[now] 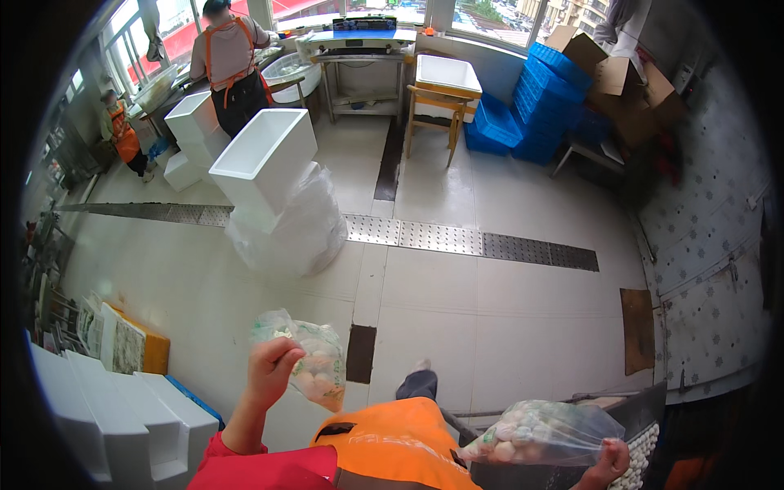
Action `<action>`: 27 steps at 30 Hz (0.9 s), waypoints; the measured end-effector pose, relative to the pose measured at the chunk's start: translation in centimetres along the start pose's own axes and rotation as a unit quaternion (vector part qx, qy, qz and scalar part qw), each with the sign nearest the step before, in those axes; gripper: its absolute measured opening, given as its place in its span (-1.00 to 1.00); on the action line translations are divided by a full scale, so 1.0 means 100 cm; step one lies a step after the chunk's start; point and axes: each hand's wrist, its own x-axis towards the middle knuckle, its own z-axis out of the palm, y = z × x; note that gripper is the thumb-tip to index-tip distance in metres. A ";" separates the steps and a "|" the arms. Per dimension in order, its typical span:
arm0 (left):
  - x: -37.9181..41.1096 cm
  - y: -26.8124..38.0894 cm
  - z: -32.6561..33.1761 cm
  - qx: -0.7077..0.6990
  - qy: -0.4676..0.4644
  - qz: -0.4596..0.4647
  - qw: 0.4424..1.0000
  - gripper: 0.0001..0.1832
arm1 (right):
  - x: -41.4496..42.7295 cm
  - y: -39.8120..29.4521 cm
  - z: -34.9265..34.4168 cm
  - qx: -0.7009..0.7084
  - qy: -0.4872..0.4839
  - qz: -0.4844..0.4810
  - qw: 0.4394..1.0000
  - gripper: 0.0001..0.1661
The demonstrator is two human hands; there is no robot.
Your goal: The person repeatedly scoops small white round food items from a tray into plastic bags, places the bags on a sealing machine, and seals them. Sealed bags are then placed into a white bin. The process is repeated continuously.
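Observation:
My left hand [274,367] is closed on the gathered top of a clear plastic bag [318,367] with green print, which hangs down with pale rounded pieces inside. At the lower right my right hand [609,462] grips the end of a second clear plastic bag [527,432], filled with similar whitish round pieces and stretched out towards the orange apron [392,438]. Close by that hand, many small white pieces [642,450] lie at a dark metal edge. What the pieces are cannot be told.
White foam boxes [144,410] are stacked at the lower left. Ahead, another foam box [263,147] tops a plastic-wrapped stack. A metal drain cover [441,237] crosses the floor. Blue crates [545,104] and a wooden chair [436,116] stand farther off. Two people in orange aprons are at the upper left.

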 end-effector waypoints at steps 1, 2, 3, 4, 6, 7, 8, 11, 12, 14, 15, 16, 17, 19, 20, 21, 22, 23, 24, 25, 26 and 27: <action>0.018 -0.006 -0.004 -0.001 0.030 -0.003 1.000 -0.91 | 0.020 0.003 0.033 0.082 -0.032 0.089 0.992 -0.75; 0.036 -0.012 -0.009 0.009 0.057 -0.039 0.998 -0.89 | 0.033 0.010 0.065 0.073 -0.057 0.049 0.994 -0.75; 0.061 -0.011 -0.015 0.019 0.071 -0.035 0.997 -0.89 | 0.051 0.014 0.103 0.067 -0.072 0.004 0.995 -0.75; 0.084 -0.007 -0.022 0.025 0.097 -0.028 0.995 -0.88 | 0.083 0.008 0.143 0.066 -0.084 -0.052 0.993 -0.76; 0.124 0.001 -0.031 0.049 0.151 -0.015 0.987 -0.86 | 0.131 -0.019 0.215 0.095 -0.163 -0.067 0.980 -0.77; 0.144 0.002 -0.034 0.069 0.171 -0.008 0.983 -0.86 | 0.150 -0.037 0.252 0.108 -0.205 -0.068 0.970 -0.77; 0.166 0.006 -0.036 0.089 0.192 0.000 0.977 -0.85 | 0.174 -0.057 0.284 0.134 -0.232 -0.052 0.962 -0.81; 0.211 0.006 -0.029 0.113 0.237 0.003 0.965 -0.82 | 0.241 -0.099 0.356 0.172 -0.304 -0.016 0.937 -0.86; 0.230 0.001 -0.027 0.115 0.242 -0.005 0.963 -0.81 | 0.264 -0.106 0.387 0.178 -0.298 -0.017 0.938 -0.85; 0.273 -0.011 -0.028 0.119 0.250 -0.018 0.961 -0.79 | 0.307 -0.115 0.441 0.178 -0.295 0.009 0.939 -0.82; 0.293 -0.018 -0.027 0.120 0.258 -0.014 0.959 -0.77 | 0.325 -0.118 0.467 0.183 -0.289 -0.010 0.940 -0.81; 0.315 -0.025 -0.027 0.121 0.265 -0.010 0.957 -0.76 | 0.343 -0.123 0.493 0.189 -0.282 -0.029 0.940 -0.81; 0.338 -0.032 -0.027 0.121 0.271 -0.006 0.955 -0.74 | 0.361 -0.130 0.520 0.194 -0.275 -0.047 0.941 -0.81; 0.389 -0.043 -0.034 0.146 0.223 0.048 0.963 -0.70 | 0.396 -0.151 0.579 0.198 -0.260 -0.061 0.943 -0.80; 0.416 -0.047 -0.039 0.158 0.197 0.075 0.965 -0.67 | 0.412 -0.163 0.608 0.199 -0.252 -0.067 0.945 -0.80; 0.447 -0.048 -0.046 0.133 0.176 0.108 0.969 -0.65 | 0.428 -0.177 0.634 0.208 -0.236 -0.071 0.947 -0.80; 0.477 -0.047 -0.053 0.107 0.154 0.142 0.972 -0.63 | 0.443 -0.189 0.660 0.217 -0.219 -0.074 0.948 -0.80; 0.508 -0.049 -0.057 0.076 0.127 0.175 0.973 -0.60 | 0.460 -0.199 0.681 0.219 -0.202 -0.076 0.951 -0.81; 0.541 -0.055 -0.064 0.039 0.126 0.204 0.970 -0.58 | 0.481 -0.211 0.702 0.216 -0.192 -0.082 0.954 -0.81; 0.574 -0.057 -0.072 0.022 0.117 0.224 0.967 -0.57 | 0.496 -0.220 0.722 0.209 -0.191 -0.077 0.956 -0.82; 0.611 -0.058 -0.080 0.003 0.107 0.245 0.964 -0.56 | 0.512 -0.228 0.741 0.201 -0.189 -0.072 0.958 -0.82; 0.650 -0.057 -0.088 -0.011 0.090 0.265 0.960 -0.55 | 0.526 -0.233 0.763 0.207 -0.188 -0.062 0.958 -0.82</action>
